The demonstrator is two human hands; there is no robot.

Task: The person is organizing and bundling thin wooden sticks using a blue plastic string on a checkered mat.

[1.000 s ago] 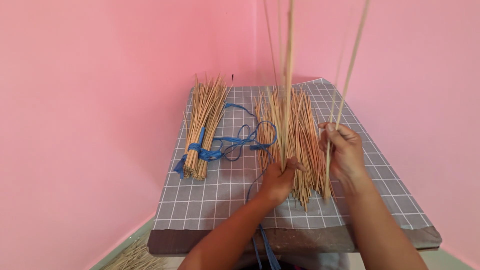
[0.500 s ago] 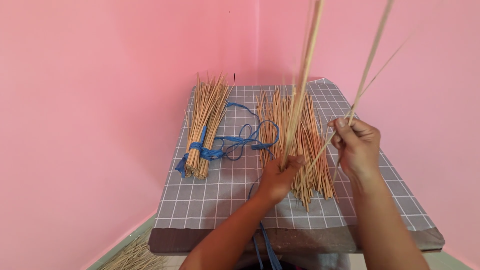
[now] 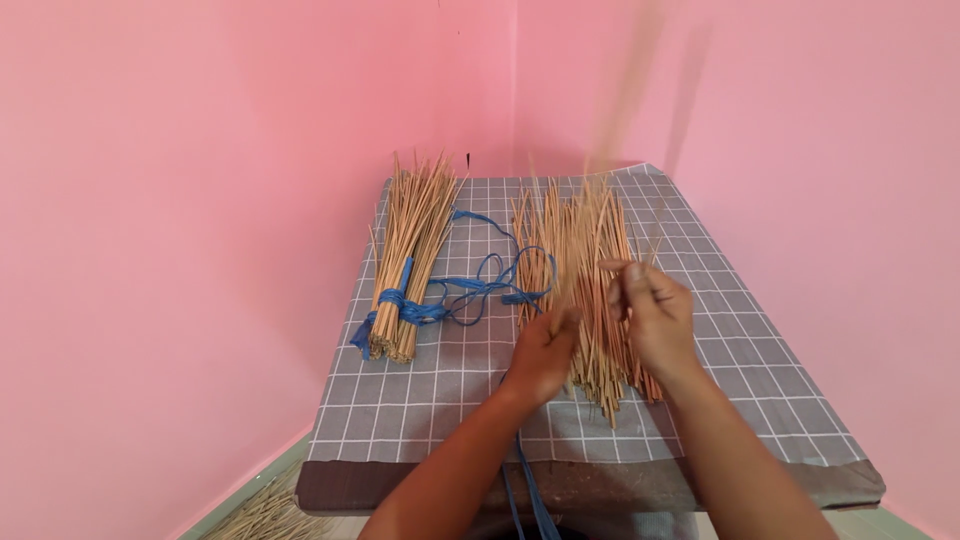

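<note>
Nearest the table's front edge, thin blue plastic strips (image 3: 528, 490) hang down between the person's forearms. Off to the low left, loose pale straw (image 3: 262, 515) lies on the floor.

Left hand (image 3: 545, 350): fingers curled shut around a few thin tan sticks, low on the loose heap. Right hand (image 3: 650, 312): closed just beside it, the two hands near but not touching; it looks pinched on sticks that rise as a motion-blurred streak toward the far wall, though the blur makes the grip hard to confirm.

Under both hands: loose fanned heap of thin tan sticks (image 3: 580, 265), untied, on the grey grid-patterned tablecloth (image 3: 440, 400), right of centre.

Further left: tied bundle of the same tan sticks (image 3: 408, 260), bound near its lower end with blue plastic ribbon (image 3: 405, 310). More blue ribbon (image 3: 480, 285) trails loose in loops between bundle and heap.

Judged progress: one bundle finished and set aside; the larger heap remains unbound, with spare ribbon lying ready. Roughly half done at best.

Beyond: pink walls (image 3: 200, 150) meeting at a corner.
</note>
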